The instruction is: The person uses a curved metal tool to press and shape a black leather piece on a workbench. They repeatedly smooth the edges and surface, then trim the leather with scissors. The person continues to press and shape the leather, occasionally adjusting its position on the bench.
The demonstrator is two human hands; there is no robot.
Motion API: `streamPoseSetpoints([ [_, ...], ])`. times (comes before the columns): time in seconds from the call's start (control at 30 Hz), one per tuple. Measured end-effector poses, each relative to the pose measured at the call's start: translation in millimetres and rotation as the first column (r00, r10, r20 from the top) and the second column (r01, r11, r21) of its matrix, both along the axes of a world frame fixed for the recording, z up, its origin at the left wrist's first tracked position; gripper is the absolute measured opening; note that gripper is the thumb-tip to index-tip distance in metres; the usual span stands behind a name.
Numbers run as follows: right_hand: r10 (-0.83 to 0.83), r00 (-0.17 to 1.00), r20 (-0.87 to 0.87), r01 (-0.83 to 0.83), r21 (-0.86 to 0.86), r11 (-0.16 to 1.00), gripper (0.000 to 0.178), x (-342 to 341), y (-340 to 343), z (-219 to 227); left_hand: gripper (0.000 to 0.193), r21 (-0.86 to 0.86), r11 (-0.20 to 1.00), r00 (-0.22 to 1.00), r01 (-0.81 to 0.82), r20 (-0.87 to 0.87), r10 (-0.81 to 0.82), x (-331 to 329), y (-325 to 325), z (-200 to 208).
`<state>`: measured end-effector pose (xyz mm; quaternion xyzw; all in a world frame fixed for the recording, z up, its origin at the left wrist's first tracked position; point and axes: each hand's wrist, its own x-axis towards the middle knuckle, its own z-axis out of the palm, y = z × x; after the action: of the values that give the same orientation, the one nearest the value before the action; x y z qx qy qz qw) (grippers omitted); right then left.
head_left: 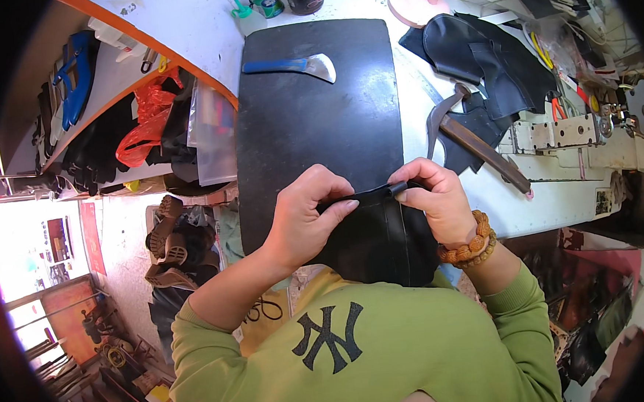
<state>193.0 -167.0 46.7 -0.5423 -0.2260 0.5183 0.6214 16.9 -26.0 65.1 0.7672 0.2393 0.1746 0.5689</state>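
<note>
Leather (365,246) sits pinched at its far edge by your closed left fingers (337,213) and right fingers (417,169) — hold tension even.

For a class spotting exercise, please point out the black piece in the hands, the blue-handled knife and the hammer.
Black piece (372,241): head view, on its broad lower face.
Blue-handled knife (288,66): head view, on its handle.
Hammer (482,151): head view, on its wooden handle.

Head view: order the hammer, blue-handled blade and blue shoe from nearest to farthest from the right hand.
1. Hammer: ahead and to the right of the right hand.
2. Blue-handled blade: ahead and left, on the dark mat.
3. Blue shoe: far left.
</note>
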Motion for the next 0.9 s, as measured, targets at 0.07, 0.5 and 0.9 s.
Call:
streamPoseSetpoints([
  [0.07, 0.004, 1.000, -0.009, -0.004, -0.002, 1.000, 0.019, -0.5, 0.0, -0.2, 0.013, 0.034, 0.999, 1.000, 0.000, 0.007, 0.000, -0.3, 0.1, 0.8],
  [0.5, 0.029, 0.999, -0.036, -0.028, 0.004, 1.000, 0.018, -2.6, 2.2, -5.7, 0.012, -0.012, 0.950, 0.939, 0.312, -0.147, -0.310, 1.9, 19.0, 9.6],
  [0.9, 0.017, 0.979, -0.202, -0.031, -0.067, 0.997, 0.021, 3.0, 4.5, -18.1, 0.031, -0.399, 0.904, 0.960, 0.152, -0.158, -0.231, 1.3, 22.1, -16.8],
])
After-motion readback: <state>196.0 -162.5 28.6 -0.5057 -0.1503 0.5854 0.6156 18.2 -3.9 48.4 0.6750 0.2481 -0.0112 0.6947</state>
